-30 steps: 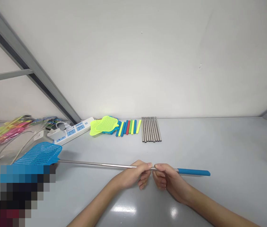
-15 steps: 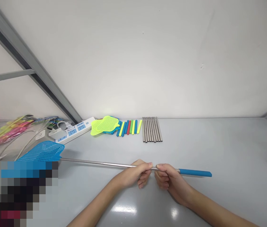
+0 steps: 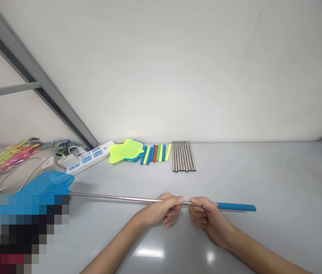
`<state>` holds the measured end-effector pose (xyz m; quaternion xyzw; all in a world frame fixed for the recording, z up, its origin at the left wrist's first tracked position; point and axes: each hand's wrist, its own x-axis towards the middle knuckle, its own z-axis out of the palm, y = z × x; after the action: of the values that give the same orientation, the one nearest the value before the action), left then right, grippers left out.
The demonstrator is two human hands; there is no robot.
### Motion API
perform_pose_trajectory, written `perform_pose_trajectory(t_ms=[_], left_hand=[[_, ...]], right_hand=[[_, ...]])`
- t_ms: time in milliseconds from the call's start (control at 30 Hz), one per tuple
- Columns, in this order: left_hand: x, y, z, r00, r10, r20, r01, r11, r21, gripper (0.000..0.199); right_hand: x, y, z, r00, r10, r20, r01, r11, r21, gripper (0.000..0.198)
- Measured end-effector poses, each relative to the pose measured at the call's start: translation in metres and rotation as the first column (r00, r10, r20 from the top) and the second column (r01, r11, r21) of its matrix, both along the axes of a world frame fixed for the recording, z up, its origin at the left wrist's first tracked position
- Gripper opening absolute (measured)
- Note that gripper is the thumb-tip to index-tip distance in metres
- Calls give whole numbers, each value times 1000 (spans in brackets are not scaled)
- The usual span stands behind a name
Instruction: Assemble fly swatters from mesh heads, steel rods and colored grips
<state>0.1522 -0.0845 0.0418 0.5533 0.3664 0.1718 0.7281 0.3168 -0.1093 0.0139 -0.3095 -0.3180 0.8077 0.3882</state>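
A fly swatter (image 3: pixel 98 196) with a thin telescopic metal rod lies across my view, its blue perforated head at the left and its blue grip at the right. My left hand (image 3: pixel 169 209) is closed around the middle of the rod, thumb along the top. Just to its right, my right hand (image 3: pixel 206 213) pinches the rod close to the blue grip. A short stretch of bare metal shows between the two thumbs. Part of the swatter head is covered by a blurred patch at the lower left.
Along the wall lie yellow and blue swatter heads (image 3: pixel 129 149), a row of coloured grips (image 3: pixel 156 153) and several metal rods (image 3: pixel 183 156). A white power strip (image 3: pixel 92 158) with plugs and cables sits at the left, beside bagged colourful items (image 3: pixel 12 156).
My hands have moved slightly apart along the rod, so the gap between the thumbs is wider. The swatter head has shifted a little left.
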Motion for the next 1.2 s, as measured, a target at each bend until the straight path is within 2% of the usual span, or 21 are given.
perform_pose_trajectory(t_ms=[700,1200], left_hand=[[-5,2,5,1000,14,17,-15,998,53,45],[-9,5,4,999,38,-14,-36,996,85,45]], right_hand=[[11,6,11,997,22,70,-22,1000,12,32],[17,11,8,997,5,71,-7,999,32,34]])
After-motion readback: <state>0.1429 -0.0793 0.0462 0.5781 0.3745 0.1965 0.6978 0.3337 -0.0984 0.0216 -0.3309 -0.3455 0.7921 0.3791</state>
